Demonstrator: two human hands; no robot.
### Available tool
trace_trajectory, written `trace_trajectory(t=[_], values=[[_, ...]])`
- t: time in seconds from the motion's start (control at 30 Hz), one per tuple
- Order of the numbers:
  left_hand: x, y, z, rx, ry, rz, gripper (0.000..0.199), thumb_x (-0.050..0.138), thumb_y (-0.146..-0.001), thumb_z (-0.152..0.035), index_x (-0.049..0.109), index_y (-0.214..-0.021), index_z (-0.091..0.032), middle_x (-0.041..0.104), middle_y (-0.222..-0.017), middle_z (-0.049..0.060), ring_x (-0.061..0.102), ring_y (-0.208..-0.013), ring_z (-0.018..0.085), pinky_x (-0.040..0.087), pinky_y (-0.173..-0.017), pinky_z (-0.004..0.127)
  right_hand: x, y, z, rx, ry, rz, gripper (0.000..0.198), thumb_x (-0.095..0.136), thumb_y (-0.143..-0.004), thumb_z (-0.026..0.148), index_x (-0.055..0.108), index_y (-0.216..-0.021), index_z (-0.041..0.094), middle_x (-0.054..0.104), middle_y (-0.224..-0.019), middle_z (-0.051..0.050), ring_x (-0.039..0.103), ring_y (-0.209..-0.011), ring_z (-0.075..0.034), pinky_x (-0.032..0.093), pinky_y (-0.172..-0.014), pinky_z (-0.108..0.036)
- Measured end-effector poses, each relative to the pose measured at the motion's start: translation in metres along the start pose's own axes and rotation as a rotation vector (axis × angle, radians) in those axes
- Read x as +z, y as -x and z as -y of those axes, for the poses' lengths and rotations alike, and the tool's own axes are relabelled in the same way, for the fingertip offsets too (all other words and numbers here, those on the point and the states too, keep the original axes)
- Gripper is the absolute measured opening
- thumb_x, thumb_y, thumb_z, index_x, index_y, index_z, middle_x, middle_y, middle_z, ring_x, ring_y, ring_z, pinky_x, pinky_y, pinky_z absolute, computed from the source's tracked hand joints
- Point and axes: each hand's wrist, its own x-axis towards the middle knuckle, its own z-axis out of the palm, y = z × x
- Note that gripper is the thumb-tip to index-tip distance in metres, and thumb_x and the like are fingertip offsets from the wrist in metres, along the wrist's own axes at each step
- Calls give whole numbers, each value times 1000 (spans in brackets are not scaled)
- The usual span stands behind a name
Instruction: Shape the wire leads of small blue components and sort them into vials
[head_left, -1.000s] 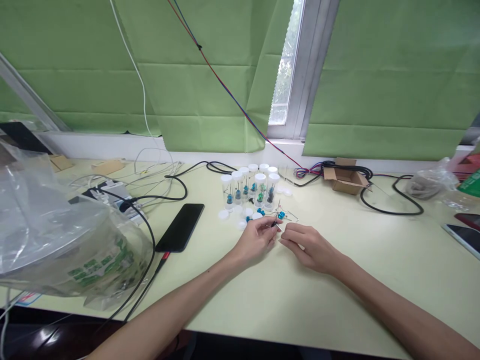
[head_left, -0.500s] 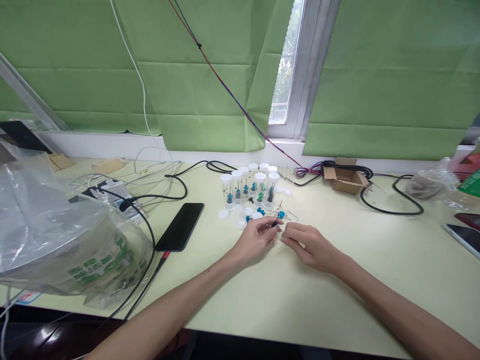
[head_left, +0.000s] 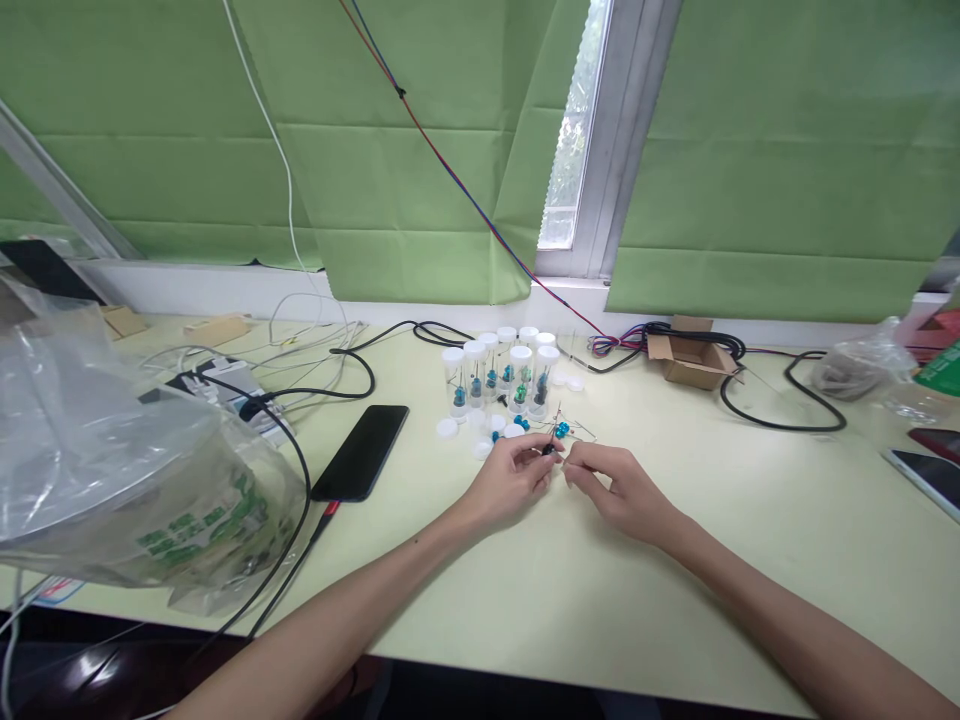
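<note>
My left hand (head_left: 508, 482) pinches a small black piece (head_left: 548, 450) with a thin stem standing up from it. Close on its right, my right hand (head_left: 621, 492) has thumb and forefinger pressed together; whatever may be between them is too small to make out. Just beyond the fingers lie a blue piece (head_left: 562, 430) with thin wire-like stems around it and another blue piece (head_left: 521, 423). Behind these stands a cluster of clear tubes (head_left: 457, 378) with white lids, several holding blue or green pieces on dark bases. Loose white caps (head_left: 447, 428) lie in front of the tubes.
A black phone (head_left: 361, 452) with a cable plugged in lies left of my hands. Farther left are a large plastic-bagged tub (head_left: 150, 490) and a power strip (head_left: 236, 385). An open cardboard box (head_left: 694, 362) and black cables stand at the back right; another phone (head_left: 926, 475) lies far right.
My right hand's fingers have shifted slightly beside the black piece. The left hand keeps its hold in nearly the same place.
</note>
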Motion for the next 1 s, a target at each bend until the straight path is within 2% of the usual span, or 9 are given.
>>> trace_trajectory(t=[0.23, 0.4, 0.7, 1.0], values=[[3, 1, -6, -38, 63, -23, 33, 69, -77, -46, 65, -90, -15, 47, -61, -2, 38, -54, 9, 28, -50, 23, 3, 0, 0, 208, -301, -38, 37, 46, -99, 41, 48, -70, 20, 43, -61, 3, 37, -55, -12, 32, -53, -26], [4, 1, -7, -47, 110, -40, 32, 72, -74, -44, 66, -86, -15, 45, -58, -2, 37, -51, 8, 26, -48, 23, 4, -3, 0, 304, -507, -94, 37, 54, -94, 49, 52, -73, 19, 48, -58, 4, 39, -48, -10, 32, -50, -26], [3, -1, -1, -41, 116, -65, 31, 73, -75, -40, 66, -89, -14, 45, -53, -3, 40, -49, 8, 30, -48, 23, 7, -5, -5, 434, -891, -145, 36, 63, -89, 48, 55, -73, 17, 49, -54, 5, 38, -44, -8, 29, -46, -24], [2, -2, -5, -54, 126, -79, 34, 76, -72, -43, 65, -87, -14, 49, -55, -3, 41, -47, 8, 31, -48, 23, 10, -8, 1, 543, -1091, -199, 31, 73, -81, 44, 58, -74, 17, 48, -60, 3, 41, -50, -9, 31, -44, -21]])
